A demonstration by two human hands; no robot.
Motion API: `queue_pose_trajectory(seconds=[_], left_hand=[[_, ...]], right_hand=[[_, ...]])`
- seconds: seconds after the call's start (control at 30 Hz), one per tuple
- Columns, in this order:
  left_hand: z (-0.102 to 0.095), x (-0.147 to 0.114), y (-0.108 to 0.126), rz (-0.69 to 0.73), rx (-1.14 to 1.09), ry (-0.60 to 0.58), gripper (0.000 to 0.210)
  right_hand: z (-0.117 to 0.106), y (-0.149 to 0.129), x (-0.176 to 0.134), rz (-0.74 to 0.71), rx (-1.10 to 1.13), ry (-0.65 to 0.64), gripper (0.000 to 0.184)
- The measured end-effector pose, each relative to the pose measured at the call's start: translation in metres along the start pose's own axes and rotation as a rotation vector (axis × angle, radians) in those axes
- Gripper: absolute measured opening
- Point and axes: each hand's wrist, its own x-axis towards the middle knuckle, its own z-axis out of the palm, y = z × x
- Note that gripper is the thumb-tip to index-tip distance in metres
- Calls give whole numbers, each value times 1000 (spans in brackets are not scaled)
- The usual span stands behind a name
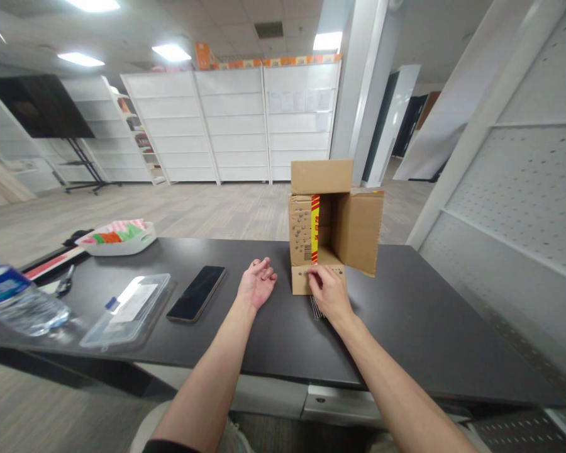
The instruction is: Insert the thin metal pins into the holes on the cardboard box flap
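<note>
An upright cardboard box (300, 229) stands on the dark table, its opening facing me with flaps spread. Several small grey round heads dot its left flap, and a few more show on the lower flap (300, 281). My right hand (330, 290) is at that lower flap, thumb and fingers pinched together at its surface; whatever is between them is too small to make out. Below the flap, several thin metal shafts (316, 308) stick out beside my right hand. Left of the box, my left hand (257, 283) rests palm up, fingers loosely curled and apart, nothing visible in it.
On the table's left lie a black phone (197, 294), a clear plastic case (127, 311), a water bottle (21, 299) and a white tray (122, 247) of colourful items. A perforated panel (523, 207) rises along the right side. White shelving (231, 126) stands behind.
</note>
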Motion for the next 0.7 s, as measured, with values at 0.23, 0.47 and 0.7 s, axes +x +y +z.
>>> queue_pose_trajectory(seconds=[0.23,0.47,0.7], left_hand=[[0,0,0,-2,6,9,26],[-4,3,0,-3,7,-7,27],[-2,1,0,-1,7,-4,26]], right_hand=[[1,2,-1,5,-1,5,13],[-3,0,-2,7,20,-2,13],[-4,2,-4,1,46,-17,13]])
